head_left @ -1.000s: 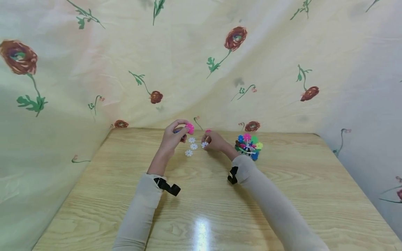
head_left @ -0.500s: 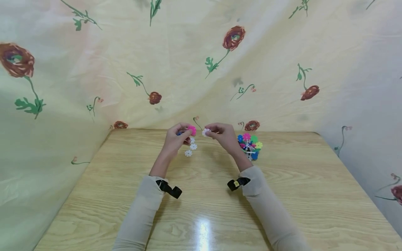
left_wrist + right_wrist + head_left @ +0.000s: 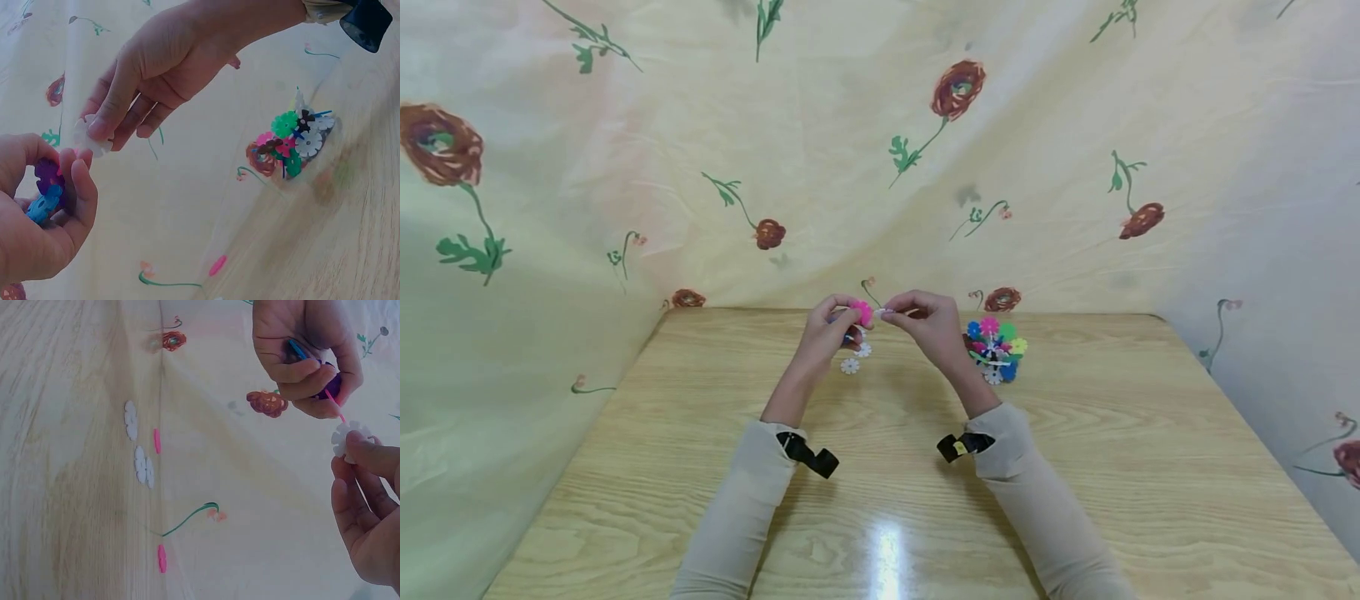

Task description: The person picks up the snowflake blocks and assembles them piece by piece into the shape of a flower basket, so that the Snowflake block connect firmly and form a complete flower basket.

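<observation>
In the head view my left hand point(image 3: 822, 335) holds a pink flower-shaped plastic disc point(image 3: 863, 313) at its fingertips. A purple disc point(image 3: 47, 177) and a blue disc point(image 3: 44, 206) sit within the same hand, partly covered by the fingers. Facing it, my right hand point(image 3: 936, 328) pinches a white flower-shaped disc point(image 3: 340, 440) between thumb and fingers. Seen from the right wrist, the white disc's rim meets the pink disc's edge; whether their notches interlock I cannot tell. Several white discs point(image 3: 850, 366) lie flat on the table below my left hand.
To the right of my right hand stands a heap of multicoloured flower discs point(image 3: 996, 352). Two pink discs point(image 3: 157, 441) lie near the table's back edge in the right wrist view. A flowered cloth point(image 3: 850, 150) hangs behind the wooden table point(image 3: 880, 467).
My right hand has lifted the white disc off the table and brought it up and left to the pink disc. The white disc has turned edge-on. My left hand has shifted slightly right.
</observation>
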Demonstrator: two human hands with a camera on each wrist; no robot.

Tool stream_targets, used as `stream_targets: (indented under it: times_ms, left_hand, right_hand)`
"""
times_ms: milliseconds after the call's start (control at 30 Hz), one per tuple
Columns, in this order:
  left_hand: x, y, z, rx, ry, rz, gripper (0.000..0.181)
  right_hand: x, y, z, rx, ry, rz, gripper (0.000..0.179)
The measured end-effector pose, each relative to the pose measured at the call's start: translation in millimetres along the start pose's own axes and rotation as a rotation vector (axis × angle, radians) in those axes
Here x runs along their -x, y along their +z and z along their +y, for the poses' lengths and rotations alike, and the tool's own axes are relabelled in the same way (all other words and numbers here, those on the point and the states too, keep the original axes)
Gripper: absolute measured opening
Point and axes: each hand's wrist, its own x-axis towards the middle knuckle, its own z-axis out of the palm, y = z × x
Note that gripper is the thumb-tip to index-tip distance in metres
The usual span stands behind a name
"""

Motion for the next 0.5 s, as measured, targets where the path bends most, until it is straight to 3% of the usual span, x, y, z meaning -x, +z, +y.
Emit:
stream_targets:
  times_ms: [267,500]
  left_hand:
    - [3.1,5.2,-0.3,0.088,0.013,-0.034,0.004]
    - [3.3,8.2,0.0,0.114,-0.001,-0.012,0.006]
  right_hand:
    - [2.3,8,2,-0.011,-0.059,0.061,0.007]
    - [4.8,16,6,-0.021,-0.107,0.128,0.005]
